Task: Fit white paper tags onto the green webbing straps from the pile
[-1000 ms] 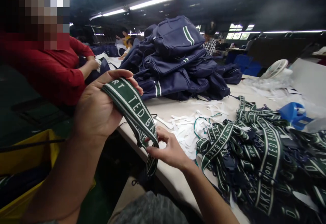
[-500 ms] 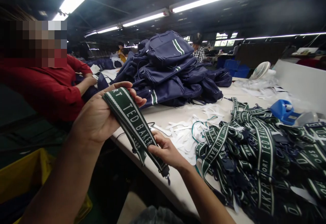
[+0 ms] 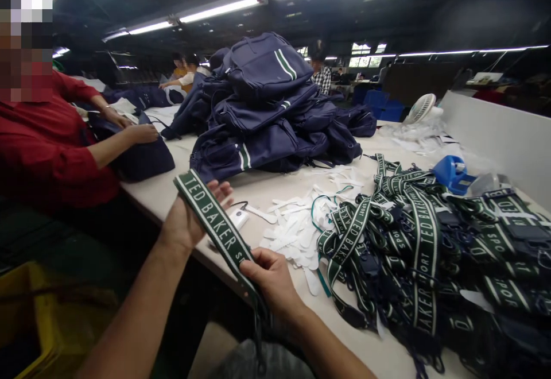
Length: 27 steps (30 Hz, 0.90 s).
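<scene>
near the pale bench [image 3: 159, 194], spread left fingers [image 3: 221, 190] support a flat green-white woven strap [image 3: 215, 218]; right fingers [image 3: 253, 270] pinch it, perhaps for straightness.

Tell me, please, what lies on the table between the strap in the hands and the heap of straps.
The head view shows a small white object, scattered white strips and a thin teal cord at the edge of the strap heap.
</scene>
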{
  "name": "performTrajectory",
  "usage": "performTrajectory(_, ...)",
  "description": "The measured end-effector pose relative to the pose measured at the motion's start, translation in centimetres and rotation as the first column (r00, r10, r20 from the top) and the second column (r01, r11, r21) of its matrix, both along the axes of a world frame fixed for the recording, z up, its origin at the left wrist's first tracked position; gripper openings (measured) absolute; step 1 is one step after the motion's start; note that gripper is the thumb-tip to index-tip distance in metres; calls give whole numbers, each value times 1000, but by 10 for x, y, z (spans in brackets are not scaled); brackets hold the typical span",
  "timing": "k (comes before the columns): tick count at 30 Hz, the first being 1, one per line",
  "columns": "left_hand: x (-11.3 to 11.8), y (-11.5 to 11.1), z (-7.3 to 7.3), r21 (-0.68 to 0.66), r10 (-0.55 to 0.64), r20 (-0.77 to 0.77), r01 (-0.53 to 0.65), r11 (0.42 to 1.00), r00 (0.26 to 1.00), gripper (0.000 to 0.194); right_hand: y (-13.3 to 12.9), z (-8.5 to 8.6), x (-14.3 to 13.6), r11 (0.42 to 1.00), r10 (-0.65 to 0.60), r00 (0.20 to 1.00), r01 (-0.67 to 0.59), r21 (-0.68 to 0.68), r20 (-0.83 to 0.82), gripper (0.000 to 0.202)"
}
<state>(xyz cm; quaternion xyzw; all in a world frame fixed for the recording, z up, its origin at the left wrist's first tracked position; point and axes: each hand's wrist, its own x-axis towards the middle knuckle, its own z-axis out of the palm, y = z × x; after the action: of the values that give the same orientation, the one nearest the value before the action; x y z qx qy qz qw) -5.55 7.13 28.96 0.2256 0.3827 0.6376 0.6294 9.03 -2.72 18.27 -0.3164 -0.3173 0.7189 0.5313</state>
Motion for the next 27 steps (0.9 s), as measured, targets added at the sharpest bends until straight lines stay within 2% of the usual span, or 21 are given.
performTrajectory(3, 14, -40, -50, -102, -151, 42, 154, 983, 988, 53, -11, -15, 2, 996, -89, 995, 89, 12, 52, 40)
performTrajectory(5, 22, -64, -73, -111, -221, 107, 232, 966, 969, 66, -16, -28, 4, 996, -92, 994, 92, 8, 60, 42)
performTrajectory(7, 26, -78, -86, -82, -244, 84, 251, 965, 966, 72, -19, -41, 4, 998, -50, 998, 51, -21, 43, 45)
performTrajectory(10, 29, -77, -98, -96, -209, -77, 202, 975, 975, 47, -24, -56, 1, 993, 33, 997, -40, -107, -67, 49)
performTrajectory(12, 28, -66, -101, -121, -158, -79, 148, 982, 984, 25, -26, -62, -1, 979, 84, 980, -115, -171, -179, 48)
performTrajectory(14, 25, -52, -102, -123, -108, -2, 107, 987, 994, 9, -27, -67, -2, 958, 129, 953, -191, -216, -274, 44)
performTrajectory(18, 23, -26, -101, -115, -79, 59, 85, 990, 995, 20, -22, -73, 5, 933, 173, 929, -261, -249, -326, 42)
performTrajectory(22, 25, -17, -95, -68, -75, 31, 77, 995, 997, 16, -17, -73, 13, 954, 165, 964, -210, -214, -210, 53)
performTrajectory(25, 24, -23, -82, 121, -126, -155, 146, 982, 980, 8, -15, -67, 13, 968, 178, 980, -191, -164, -93, 69)
performTrajectory(27, 22, -30, -71, 272, -165, -413, 294, 916, 896, 9, -11, -63, 9, 963, 232, 973, -231, -139, -10, 64)
